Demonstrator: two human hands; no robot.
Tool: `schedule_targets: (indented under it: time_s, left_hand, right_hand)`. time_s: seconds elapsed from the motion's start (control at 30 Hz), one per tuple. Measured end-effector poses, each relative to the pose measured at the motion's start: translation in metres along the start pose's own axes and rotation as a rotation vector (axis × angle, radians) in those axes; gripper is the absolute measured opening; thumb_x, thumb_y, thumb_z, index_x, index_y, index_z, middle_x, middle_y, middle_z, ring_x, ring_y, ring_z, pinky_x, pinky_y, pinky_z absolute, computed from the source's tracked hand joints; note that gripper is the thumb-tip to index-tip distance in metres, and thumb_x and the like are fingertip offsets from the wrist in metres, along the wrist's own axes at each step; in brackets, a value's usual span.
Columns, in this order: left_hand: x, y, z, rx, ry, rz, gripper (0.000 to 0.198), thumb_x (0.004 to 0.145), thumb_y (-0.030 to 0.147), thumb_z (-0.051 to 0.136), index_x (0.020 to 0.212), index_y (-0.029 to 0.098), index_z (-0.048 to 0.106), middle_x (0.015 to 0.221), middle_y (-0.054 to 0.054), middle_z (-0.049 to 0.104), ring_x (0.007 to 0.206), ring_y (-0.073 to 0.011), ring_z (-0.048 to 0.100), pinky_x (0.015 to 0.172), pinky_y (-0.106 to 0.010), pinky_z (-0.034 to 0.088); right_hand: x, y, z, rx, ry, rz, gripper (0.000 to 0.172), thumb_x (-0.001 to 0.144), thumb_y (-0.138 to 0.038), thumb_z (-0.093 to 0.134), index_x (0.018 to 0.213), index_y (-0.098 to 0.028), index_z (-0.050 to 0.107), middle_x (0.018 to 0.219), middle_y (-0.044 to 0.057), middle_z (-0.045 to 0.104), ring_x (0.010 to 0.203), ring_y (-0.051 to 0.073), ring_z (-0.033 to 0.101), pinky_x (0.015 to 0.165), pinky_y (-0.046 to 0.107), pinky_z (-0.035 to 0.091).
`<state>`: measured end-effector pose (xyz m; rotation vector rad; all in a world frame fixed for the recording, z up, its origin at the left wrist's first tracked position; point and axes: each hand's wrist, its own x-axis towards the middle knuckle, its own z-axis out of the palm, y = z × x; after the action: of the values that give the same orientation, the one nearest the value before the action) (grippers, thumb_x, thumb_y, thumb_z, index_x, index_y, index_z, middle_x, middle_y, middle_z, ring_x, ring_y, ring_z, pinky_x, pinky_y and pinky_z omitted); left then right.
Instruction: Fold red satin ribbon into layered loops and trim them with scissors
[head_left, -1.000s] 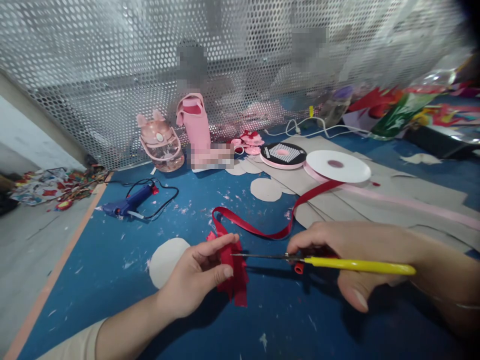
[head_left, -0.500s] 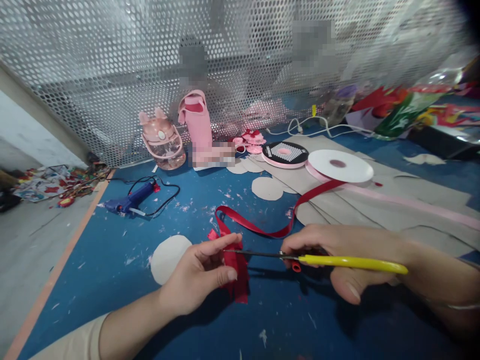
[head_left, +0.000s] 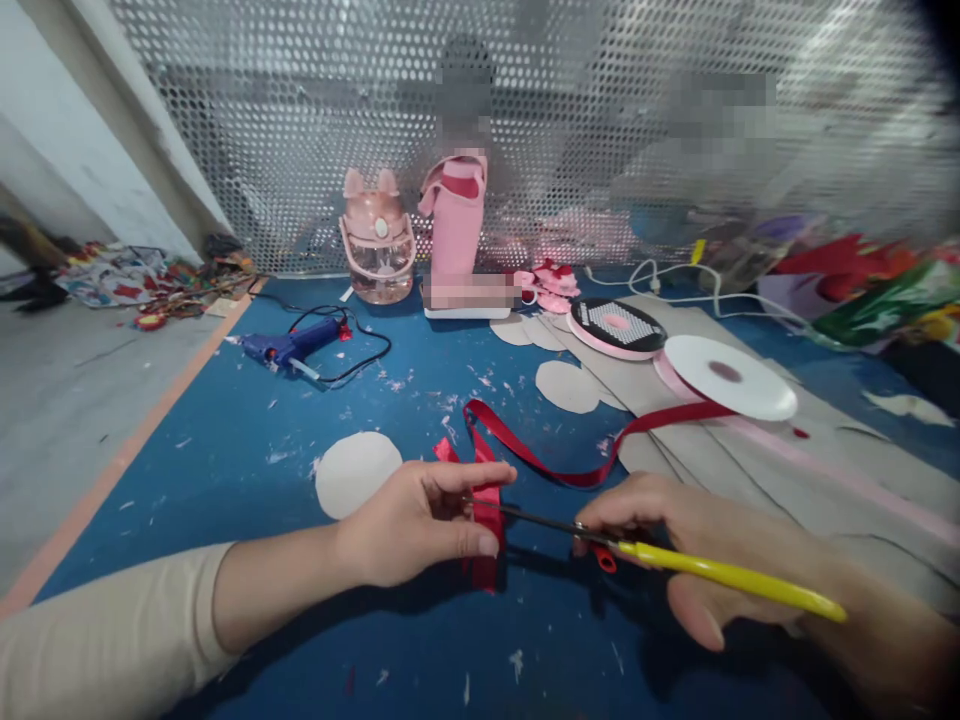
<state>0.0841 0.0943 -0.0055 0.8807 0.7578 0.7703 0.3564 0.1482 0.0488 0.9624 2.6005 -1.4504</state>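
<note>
My left hand (head_left: 420, 525) pinches a folded bunch of red ribbon (head_left: 486, 500) between thumb and fingers, low over the blue table. A long strand of the same ribbon runs from it up to a white spool (head_left: 729, 363) at the right. My right hand (head_left: 697, 540) grips yellow-handled scissors (head_left: 720, 572). Their thin blades reach left into the bunch beside my left thumb.
A blue glue gun (head_left: 289, 345) with its black cord lies at the left. A pink bottle (head_left: 377, 238) and a pink pouch (head_left: 456, 222) stand by the perforated metal screen. Grey card circles (head_left: 356, 473), card sheets (head_left: 757, 455) and a black-topped spool (head_left: 615, 325) lie about.
The view has swung left and down, so everything sits further right. The scissors now tilt down to the right. Both hands keep their hold on ribbon and scissors.
</note>
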Motion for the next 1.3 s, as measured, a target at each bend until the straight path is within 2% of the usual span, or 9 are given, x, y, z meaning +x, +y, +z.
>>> schedule_targets:
  time_s: [0.27,0.47,0.6,0.73,0.9,1.0,1.13,1.2,1.3]
  left_hand:
    - [0.001,-0.003,0.0,0.027,-0.024,-0.01,0.056,0.067,0.013,0.081,0.121,0.024,0.068,0.078,0.001,0.069,0.071,-0.0104,0.059,0.074,-0.024,0.05]
    - [0.002,-0.003,-0.001,0.021,-0.045,-0.011,0.057,0.067,0.012,0.08,0.121,0.023,0.067,0.076,0.003,0.067,0.065,-0.0077,0.057,0.07,-0.021,0.048]
    - [0.002,-0.003,-0.002,0.044,-0.054,-0.018,0.057,0.068,0.013,0.08,0.123,0.022,0.066,0.075,0.003,0.066,0.063,-0.0069,0.055,0.068,-0.02,0.048]
    - [0.002,-0.004,-0.002,0.041,-0.054,-0.027,0.061,0.067,0.013,0.08,0.125,0.021,0.064,0.076,0.002,0.065,0.066,-0.0082,0.055,0.071,-0.023,0.048]
    - [0.002,-0.002,-0.002,0.097,-0.048,0.0,0.066,0.066,0.012,0.077,0.129,0.019,0.061,0.083,-0.002,0.068,0.07,-0.0109,0.057,0.069,-0.024,0.046]
    - [0.001,0.002,-0.004,0.009,-0.048,-0.001,0.062,0.065,0.007,0.071,0.125,0.02,0.064,0.102,-0.007,0.071,0.083,-0.0151,0.062,0.071,-0.025,0.046]
    - [0.002,0.003,-0.007,-0.073,-0.011,0.032,0.038,0.077,0.02,0.066,0.115,0.02,0.071,0.12,-0.011,0.07,0.103,-0.0206,0.063,0.087,-0.03,0.045]
    - [0.004,0.002,-0.007,-0.032,0.041,0.04,0.03,0.084,0.032,0.065,0.11,0.02,0.073,0.115,-0.012,0.072,0.096,-0.0184,0.065,0.086,-0.03,0.045]
    - [0.006,0.0,-0.007,0.009,0.09,0.004,0.031,0.079,0.035,0.072,0.106,0.02,0.075,0.108,-0.011,0.075,0.081,-0.0144,0.064,0.078,-0.027,0.046]
  right_hand:
    - [0.003,0.003,0.003,0.077,-0.024,0.073,0.077,0.05,-0.088,0.058,0.076,-0.016,0.067,0.064,-0.001,0.048,0.059,0.013,0.036,0.047,0.022,0.027]
    - [0.006,0.002,0.003,0.182,-0.132,0.13,0.07,0.053,-0.084,0.063,0.068,-0.016,0.056,0.059,-0.006,0.03,0.058,0.009,0.022,0.047,0.023,0.019]
    - [0.006,-0.001,0.003,0.133,-0.129,0.116,0.068,0.057,-0.082,0.062,0.063,-0.016,0.046,0.06,-0.006,0.027,0.058,0.009,0.02,0.049,0.024,0.016]
    - [0.002,0.001,0.003,0.089,-0.139,0.103,0.066,0.064,-0.082,0.058,0.065,-0.016,0.051,0.062,-0.005,0.026,0.059,0.009,0.02,0.049,0.024,0.015]
    - [-0.006,0.015,-0.007,0.101,0.015,0.003,0.078,0.06,-0.087,0.053,0.085,-0.015,0.068,0.055,-0.005,0.035,0.051,0.009,0.026,0.046,0.025,0.019]
    - [-0.007,0.015,-0.015,0.18,0.131,-0.031,0.082,0.061,-0.09,0.048,0.088,-0.015,0.07,0.056,-0.003,0.042,0.047,0.008,0.03,0.043,0.025,0.022]
    - [-0.004,0.007,-0.017,0.219,0.205,-0.029,0.077,0.063,-0.087,0.053,0.086,-0.015,0.072,0.06,0.0,0.047,0.047,0.008,0.033,0.041,0.024,0.026]
    - [-0.004,0.008,-0.015,0.234,0.226,-0.029,0.077,0.061,-0.087,0.055,0.085,-0.016,0.072,0.061,0.0,0.047,0.048,0.009,0.035,0.042,0.024,0.027]
    - [-0.006,0.018,-0.012,0.253,0.194,-0.008,0.079,0.056,-0.088,0.056,0.087,-0.017,0.071,0.059,-0.001,0.045,0.049,0.01,0.034,0.042,0.024,0.025]
